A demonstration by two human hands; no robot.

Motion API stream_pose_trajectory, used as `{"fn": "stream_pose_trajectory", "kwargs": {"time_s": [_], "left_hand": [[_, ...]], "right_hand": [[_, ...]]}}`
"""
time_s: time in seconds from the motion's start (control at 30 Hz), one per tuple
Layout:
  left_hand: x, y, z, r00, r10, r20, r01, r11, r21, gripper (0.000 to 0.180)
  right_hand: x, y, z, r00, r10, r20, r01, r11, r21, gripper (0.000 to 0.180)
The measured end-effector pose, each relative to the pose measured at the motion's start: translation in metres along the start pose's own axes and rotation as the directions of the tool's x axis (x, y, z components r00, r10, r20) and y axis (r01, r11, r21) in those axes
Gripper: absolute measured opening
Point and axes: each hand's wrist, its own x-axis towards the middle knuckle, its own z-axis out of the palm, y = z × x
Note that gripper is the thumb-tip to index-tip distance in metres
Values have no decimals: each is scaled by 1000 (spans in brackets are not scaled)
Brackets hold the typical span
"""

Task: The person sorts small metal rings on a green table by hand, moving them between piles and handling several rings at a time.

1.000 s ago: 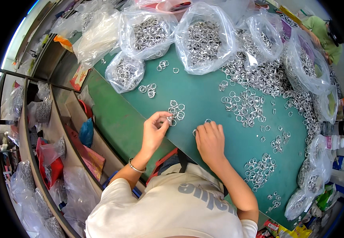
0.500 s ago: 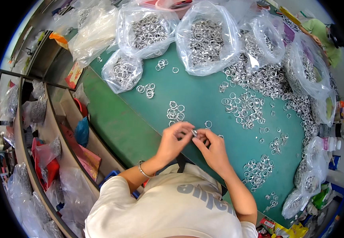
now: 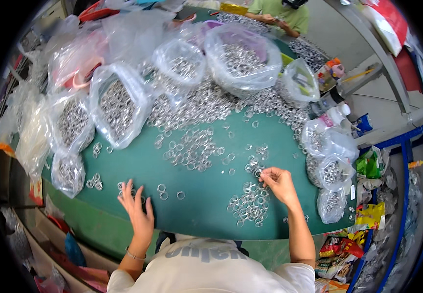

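My left hand [image 3: 137,210] is open, its fingers spread on the green table over a small group of silvery metal rings [image 3: 120,186] that it partly hides. To the right, my right hand [image 3: 279,183] pinches a metal ring [image 3: 258,173] at its fingertips, at the edge of a small cluster of rings [image 3: 259,155]. Just below lies a larger loose heap of rings [image 3: 248,205]. Between my hands are a pair of rings [image 3: 162,191] and a single ring [image 3: 181,195].
Clear plastic bags full of rings [image 3: 119,110] line the far side beside a wide spread of rings [image 3: 192,110]. More ring bags [image 3: 332,173] and a white-capped bottle [image 3: 336,115] stand at the right. Across the table sits a person in green [image 3: 294,19]. Blue shelving [image 3: 402,195] holds packages.
The view has swung to the right. My hands, together around a small metal piece before, have parted: the left lies over the small group, the right reaches the right-hand rings.
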Motion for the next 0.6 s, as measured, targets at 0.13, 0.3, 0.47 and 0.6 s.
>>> {"fn": "stream_pose_trajectory", "kwargs": {"time_s": [0.13,0.3,0.47,0.6], "left_hand": [[0,-6,7,999,-32,29,28,992,126,45],[7,-17,10,997,-81,7,78,977,201,47],[12,-24,12,997,-76,-33,81,982,173,40],[14,-28,16,997,-60,-42,65,990,126,38]], "right_hand": [[7,3,-32,1000,8,2,-8,982,-187,13],[7,5,-44,1000,2,-13,-4,988,-152,14],[11,12,-78,907,-132,-400,114,991,-70,7],[32,-27,-97,567,-465,-680,314,885,-343,11]]}}
